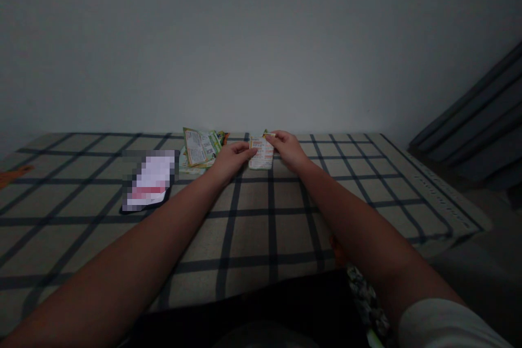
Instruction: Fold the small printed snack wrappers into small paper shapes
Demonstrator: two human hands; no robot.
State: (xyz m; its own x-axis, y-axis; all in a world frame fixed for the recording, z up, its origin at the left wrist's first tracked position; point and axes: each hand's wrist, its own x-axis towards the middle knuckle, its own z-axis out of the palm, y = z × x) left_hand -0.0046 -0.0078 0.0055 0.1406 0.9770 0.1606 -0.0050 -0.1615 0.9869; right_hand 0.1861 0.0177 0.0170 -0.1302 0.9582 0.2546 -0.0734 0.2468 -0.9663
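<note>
Both my arms reach far out over a checked cloth. A small printed card with orange and white print lies near the cloth's far edge. My left hand pinches its left edge, fingers closed. At the card's top right corner, my right hand grips it with curled fingers. Just left of my left hand sits a loose pile of green printed cards, one tilted up.
A dark flat object with a blurred white face lies left of the cards. A plain wall rises behind the cloth. Grey folded bedding lies at the right. An orange scrap is at the far left edge.
</note>
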